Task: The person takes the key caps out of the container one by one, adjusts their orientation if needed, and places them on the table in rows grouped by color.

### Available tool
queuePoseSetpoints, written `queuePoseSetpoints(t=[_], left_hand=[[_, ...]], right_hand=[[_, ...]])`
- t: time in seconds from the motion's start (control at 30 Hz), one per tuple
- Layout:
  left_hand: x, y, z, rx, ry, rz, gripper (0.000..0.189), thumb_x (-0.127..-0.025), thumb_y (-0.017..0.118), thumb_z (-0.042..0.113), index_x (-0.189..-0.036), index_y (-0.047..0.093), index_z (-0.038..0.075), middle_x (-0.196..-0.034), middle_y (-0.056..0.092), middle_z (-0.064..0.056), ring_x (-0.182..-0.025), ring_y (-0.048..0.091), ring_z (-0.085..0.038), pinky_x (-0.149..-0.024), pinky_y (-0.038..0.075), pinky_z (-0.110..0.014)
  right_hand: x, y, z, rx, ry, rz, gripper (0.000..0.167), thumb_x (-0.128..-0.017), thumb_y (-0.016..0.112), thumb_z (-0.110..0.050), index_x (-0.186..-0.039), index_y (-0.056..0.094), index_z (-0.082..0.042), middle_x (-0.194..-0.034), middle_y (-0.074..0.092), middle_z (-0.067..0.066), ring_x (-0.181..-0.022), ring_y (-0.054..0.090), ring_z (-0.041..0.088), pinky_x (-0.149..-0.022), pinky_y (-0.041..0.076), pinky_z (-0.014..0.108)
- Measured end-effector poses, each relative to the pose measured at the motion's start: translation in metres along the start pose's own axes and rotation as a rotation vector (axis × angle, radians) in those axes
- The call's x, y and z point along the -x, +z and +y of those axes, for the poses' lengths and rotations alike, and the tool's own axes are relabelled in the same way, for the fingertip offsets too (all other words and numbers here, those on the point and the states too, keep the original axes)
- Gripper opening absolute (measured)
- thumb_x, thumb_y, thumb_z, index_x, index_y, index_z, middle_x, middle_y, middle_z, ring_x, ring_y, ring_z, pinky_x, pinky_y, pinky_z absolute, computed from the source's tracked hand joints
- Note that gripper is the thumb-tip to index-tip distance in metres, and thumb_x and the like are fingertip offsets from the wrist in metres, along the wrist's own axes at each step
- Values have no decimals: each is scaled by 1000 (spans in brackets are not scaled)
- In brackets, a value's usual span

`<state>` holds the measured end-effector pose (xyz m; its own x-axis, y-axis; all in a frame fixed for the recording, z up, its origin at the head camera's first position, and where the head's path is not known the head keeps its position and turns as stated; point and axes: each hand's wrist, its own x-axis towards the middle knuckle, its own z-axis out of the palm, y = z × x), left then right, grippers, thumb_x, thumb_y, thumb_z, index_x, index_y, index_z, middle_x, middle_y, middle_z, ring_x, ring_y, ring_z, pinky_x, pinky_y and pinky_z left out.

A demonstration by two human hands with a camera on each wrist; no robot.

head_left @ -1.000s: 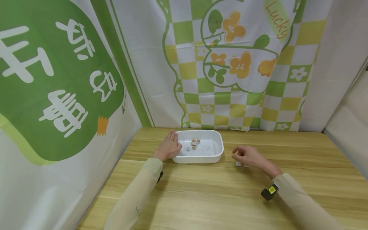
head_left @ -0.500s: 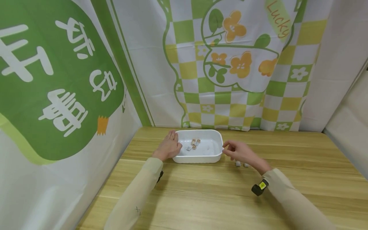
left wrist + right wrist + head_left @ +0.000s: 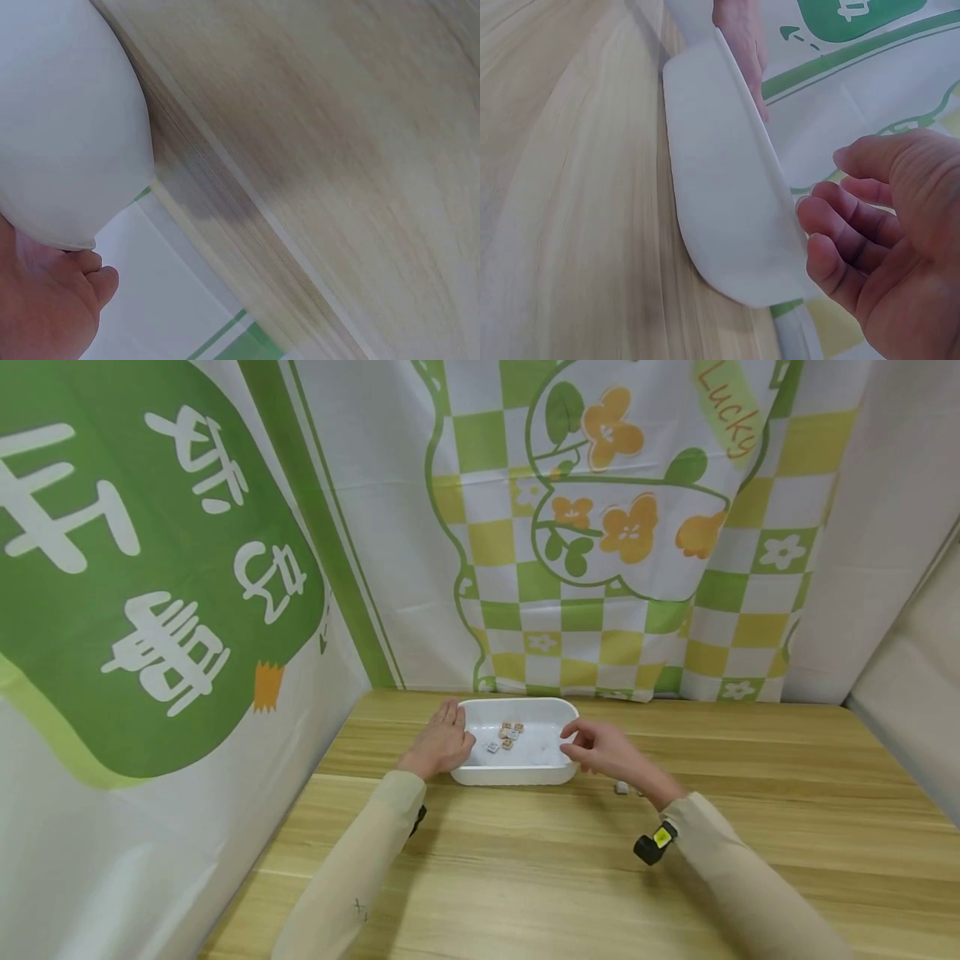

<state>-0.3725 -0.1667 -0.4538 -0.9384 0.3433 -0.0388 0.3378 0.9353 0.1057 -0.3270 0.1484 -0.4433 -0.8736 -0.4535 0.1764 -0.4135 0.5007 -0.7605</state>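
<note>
A white plastic tray stands near the back of the table. Its left end is held by my left hand, the thumb over the rim and the fingers along the outside; in the left wrist view that hand meets the rim. Over the tray's right end is my right hand, thumb and fingertips apart. The right wrist view shows nothing between the fingers of this hand. Several small square keycap-like pieces, white and tan, lie in the tray.
On the wooden table, right of the tray, lies a small white piece, with another partly hidden beside it under the right forearm. Patterned cloth hangs behind the table, and more cloth covers the left side.
My right hand has moved left from the loose pieces to over the tray's right end, and its thumb and fingers have parted. The left hand and the tray stay put.
</note>
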Motion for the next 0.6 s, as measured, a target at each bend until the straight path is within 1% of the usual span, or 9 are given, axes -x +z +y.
queuePoseSetpoints(t=[0.07, 0.17, 0.33, 0.47, 0.6], left_hand=[[0, 0, 0, 2, 3, -3, 64, -102, 22, 28, -153, 14, -9, -163, 5, -25, -153, 6, -37, -127, 10, -42], [0, -1, 1, -5, 3, -8, 64, -101, 22, 29, -153, 13, -8, -163, 4, -25, -153, 5, -36, -127, 9, -42], [0, -1, 0, -12, 8, -11, 64, -102, 21, 29, -153, 12, -9, -163, 3, -25, -153, 5, -36, -127, 9, -41], [0, -1, 0, -9, 11, -8, 64, -102, 22, 29, -153, 13, -9, -163, 3, -25, -153, 5, -36, -127, 9, -42], [-1, 0, -1, -7, 6, -9, 64, -102, 21, 30, -153, 12, -8, -163, 3, -25, -153, 5, -36, -127, 9, -41]], right_hand=[[-2, 1, -2, -4, 1, -5, 25, -95, 64, -23, -114, 64, -6, -78, 67, 13, -66, 65, 37, -53, 54, 29], [-7, 4, -4, 0, 7, -10, 24, -95, 64, -25, -113, 64, -10, -79, 67, 11, -66, 65, 35, -54, 55, 29], [-15, 10, -8, 8, 1, -9, 23, -95, 64, -24, -113, 65, -9, -82, 67, 18, -61, 64, 22, -51, 52, 29], [-21, 16, -11, 5, -4, -1, 22, -95, 63, -22, -112, 65, -8, -84, 67, 23, -61, 65, 26, -50, 49, 28], [-27, 22, -13, -2, -26, 8, 20, -94, 63, -18, -111, 66, -7, -83, 67, 25, -59, 65, 25, -52, 51, 28]])
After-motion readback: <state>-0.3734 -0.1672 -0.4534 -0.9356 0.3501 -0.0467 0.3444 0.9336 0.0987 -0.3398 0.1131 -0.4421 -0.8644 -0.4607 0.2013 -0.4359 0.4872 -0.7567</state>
